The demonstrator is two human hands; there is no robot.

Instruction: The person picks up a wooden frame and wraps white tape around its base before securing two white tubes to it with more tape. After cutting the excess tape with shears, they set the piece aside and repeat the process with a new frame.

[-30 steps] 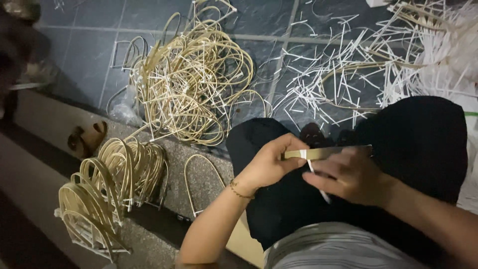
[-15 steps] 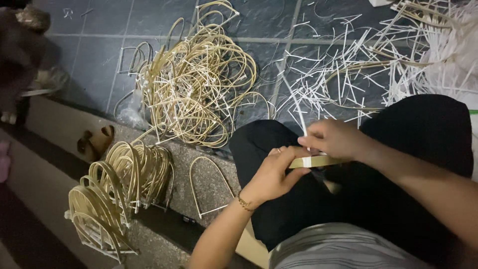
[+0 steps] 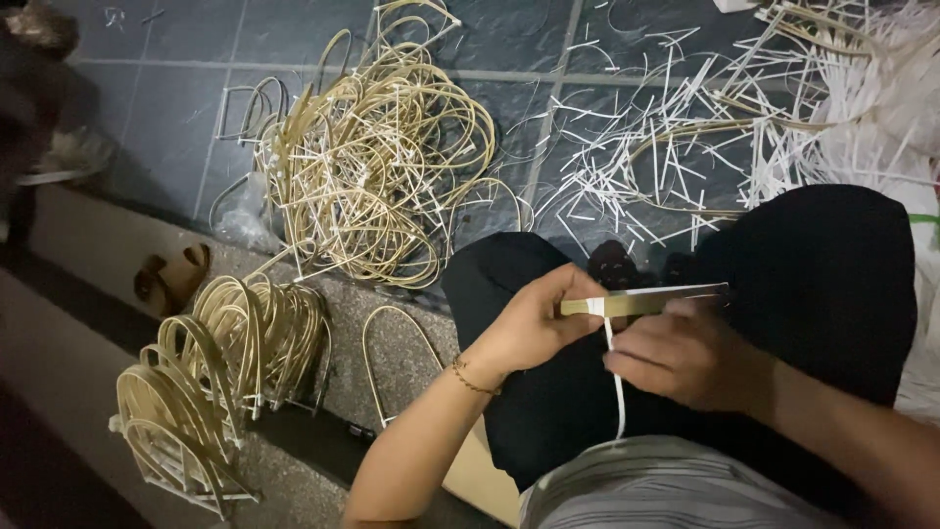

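My left hand (image 3: 534,328) pinches the left end of a flat tan strip (image 3: 646,302) held level over my lap. My right hand (image 3: 685,355) grips a thin white strip (image 3: 617,382) that runs down from the tan strip's left end towards my striped shirt. The white strip is wrapped around the tan strip close to my left fingertips. Both hands sit over my black trousers (image 3: 822,284), almost touching each other.
A tangled heap of tan bent loops (image 3: 377,162) lies on the dark tiles ahead. Neat bundles of loops (image 3: 220,377) rest on the stone ledge at left, with one single loop (image 3: 397,358) beside them. Cut white strips (image 3: 676,137) litter the floor at upper right. Sandals (image 3: 171,274) lie at left.
My right hand has come down from above the tan strip to below it, drawing the white strip downward. My left hand has kept its hold on the strip's end.
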